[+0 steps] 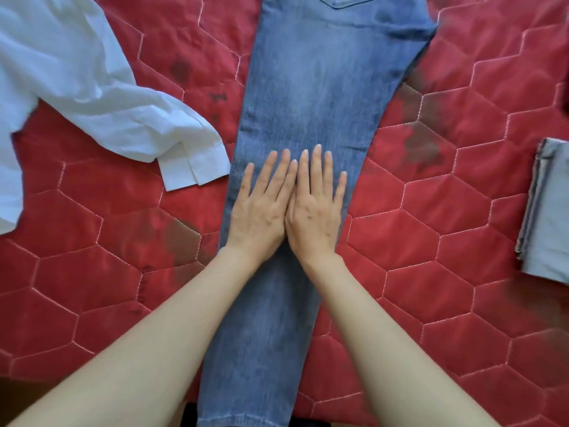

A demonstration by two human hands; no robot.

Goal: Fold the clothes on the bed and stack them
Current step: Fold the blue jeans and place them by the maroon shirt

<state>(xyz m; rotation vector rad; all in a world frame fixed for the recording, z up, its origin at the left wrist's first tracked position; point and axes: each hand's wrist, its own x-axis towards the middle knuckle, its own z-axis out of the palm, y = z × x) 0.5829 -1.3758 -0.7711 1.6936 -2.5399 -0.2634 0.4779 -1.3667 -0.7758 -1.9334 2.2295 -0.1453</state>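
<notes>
We have a single view, from a wide-angle camera worn on the head, and it looks forward and steeply down, almost straight onto the red quilted bed [462, 211] from close above. Our forearms enter from the bottom edge and meet near the centre of the frame, where the left hand [261, 208] and right hand [315, 204] lie on the jeans [314, 87], which run from the top edge to the bottom edge. The frame's sides cut off a white shirt [77, 87] on the left and a folded grey garment [548, 211] on the right.
</notes>
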